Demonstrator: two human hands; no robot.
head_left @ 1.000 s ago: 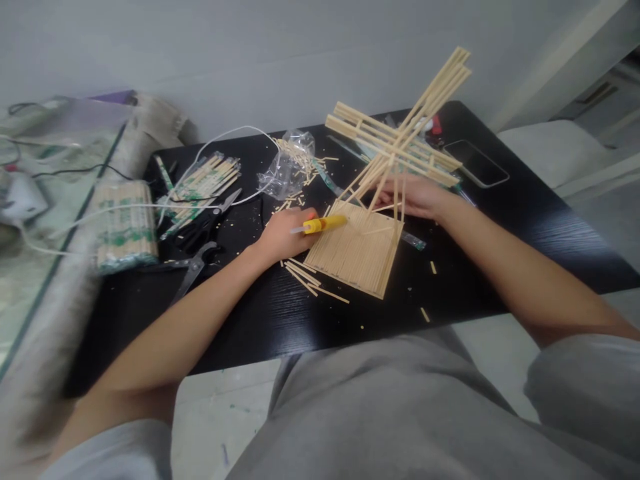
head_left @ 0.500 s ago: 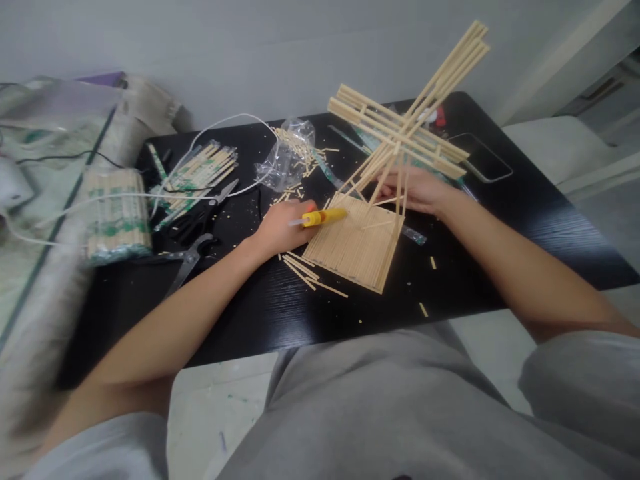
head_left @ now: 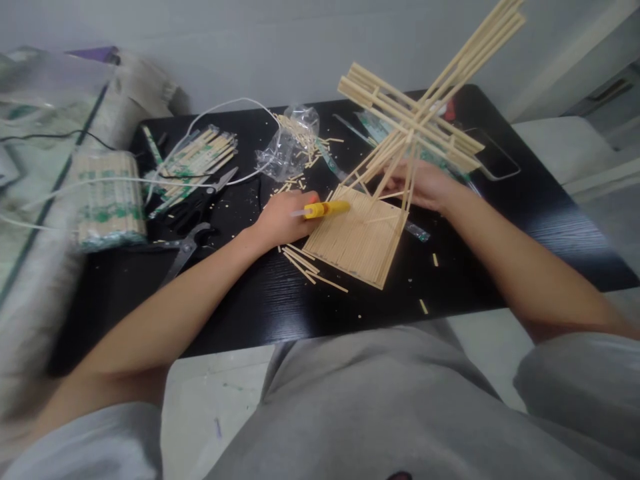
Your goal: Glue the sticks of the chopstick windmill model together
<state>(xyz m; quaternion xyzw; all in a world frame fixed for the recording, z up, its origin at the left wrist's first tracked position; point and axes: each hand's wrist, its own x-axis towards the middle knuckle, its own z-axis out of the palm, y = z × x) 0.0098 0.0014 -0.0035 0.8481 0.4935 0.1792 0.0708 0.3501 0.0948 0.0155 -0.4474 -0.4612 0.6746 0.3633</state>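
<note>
The tall crossed frame of pale bamboo sticks (head_left: 400,113) stands mid-picture on a flat square stick mat (head_left: 357,248). The right hand (head_left: 426,188) curls round its legs. The left hand (head_left: 280,221) grips a yellow pen-shaped tool (head_left: 326,209). A bump from that tool could tip it over.

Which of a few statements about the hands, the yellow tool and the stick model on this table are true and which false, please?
1. The left hand holds a yellow tool. True.
2. The right hand rests on the scissors. False: it is at the foot of the stick frame.
3. The flat stick panel lies on the black table. True.
4. The scissors lie right of the panel. False: they lie left of it.
</note>
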